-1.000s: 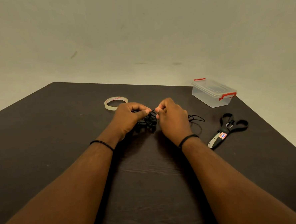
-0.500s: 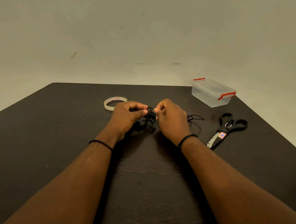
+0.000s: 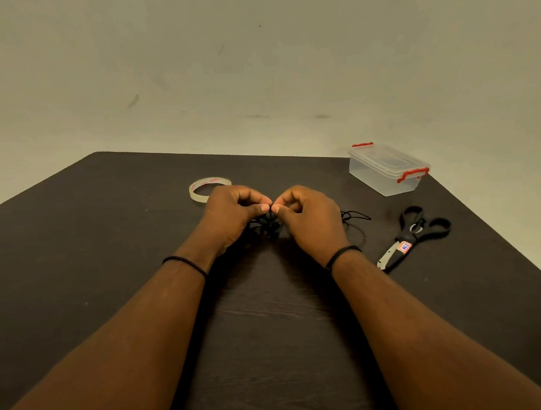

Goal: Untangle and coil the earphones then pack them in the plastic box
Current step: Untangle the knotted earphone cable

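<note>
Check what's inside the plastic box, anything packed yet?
The plastic box is clear and looks empty through its walls, lid on. The earphones are a tangle on the table, pinched by the left hand and right hand.

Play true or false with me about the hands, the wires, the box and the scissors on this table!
1. Both hands, left hand and right hand, pinch the tangled earphones. True.
2. The plastic box is open. False: its lid is on.
3. The scissors lie to the right of the right hand. True.
4. The tape roll sits inside the box. False: it lies on the table, beyond the left hand.
</note>
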